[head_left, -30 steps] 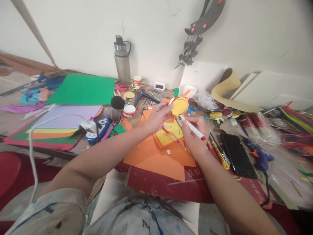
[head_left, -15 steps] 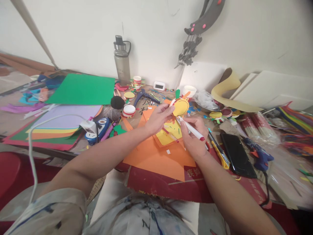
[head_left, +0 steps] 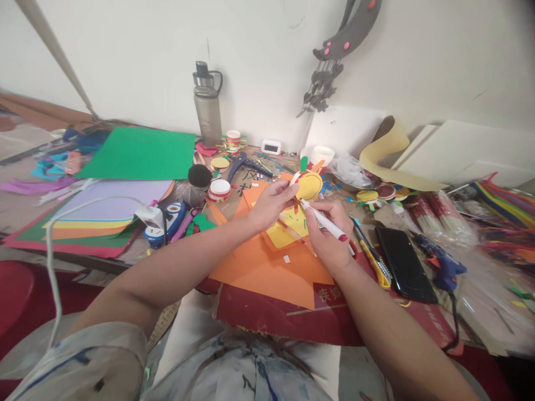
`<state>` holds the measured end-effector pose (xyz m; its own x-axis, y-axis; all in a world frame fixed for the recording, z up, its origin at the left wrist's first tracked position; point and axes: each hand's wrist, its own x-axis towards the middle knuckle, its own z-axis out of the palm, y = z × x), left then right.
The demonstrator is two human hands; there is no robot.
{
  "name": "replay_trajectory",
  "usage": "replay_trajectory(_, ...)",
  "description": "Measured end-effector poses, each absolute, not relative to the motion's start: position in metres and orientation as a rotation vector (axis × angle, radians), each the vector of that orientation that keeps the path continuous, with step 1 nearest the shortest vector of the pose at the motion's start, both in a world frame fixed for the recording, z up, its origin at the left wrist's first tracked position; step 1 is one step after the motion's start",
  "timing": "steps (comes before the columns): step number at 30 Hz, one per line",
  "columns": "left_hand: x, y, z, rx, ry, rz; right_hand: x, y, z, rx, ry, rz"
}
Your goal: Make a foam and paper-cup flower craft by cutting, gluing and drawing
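My left hand [head_left: 273,201] is closed on the rim of a small paper cup craft [head_left: 309,186], which has a round yellow face with a dark line along its edge and green and orange paper strips sticking out. Between the fingers of my right hand [head_left: 332,234] is a white marker [head_left: 330,224] with a red end, slanting up to the left. Its tip lies close to the lower edge of the yellow face; whether it touches, I cannot tell. Below both hands lie yellow paper [head_left: 288,228] with small scraps and orange sheets [head_left: 267,278].
Right of my hands are a yellow utility knife [head_left: 378,264], a black phone [head_left: 405,264] and a blue glue gun [head_left: 443,264]. Coloured sheets [head_left: 142,150] and a power strip [head_left: 165,223] lie left. A grey bottle [head_left: 208,111] and white clock [head_left: 271,146] stand at the back.
The marker tip has shifted slightly left along the lower edge of the yellow face. The cup craft has tilted a little in my left hand; both hands keep their grip.
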<state>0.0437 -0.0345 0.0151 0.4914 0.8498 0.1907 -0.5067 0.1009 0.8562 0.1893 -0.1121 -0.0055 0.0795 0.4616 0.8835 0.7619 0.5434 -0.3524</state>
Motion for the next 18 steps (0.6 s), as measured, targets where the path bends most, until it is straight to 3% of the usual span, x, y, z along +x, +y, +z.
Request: replay_trajectory(18, 0.0396, -0.0402, 0.0177, 1.100, 0.421, 0.974, 0.1869, -0.1158, 0.0030, -1.007, -1.602, -0.295)
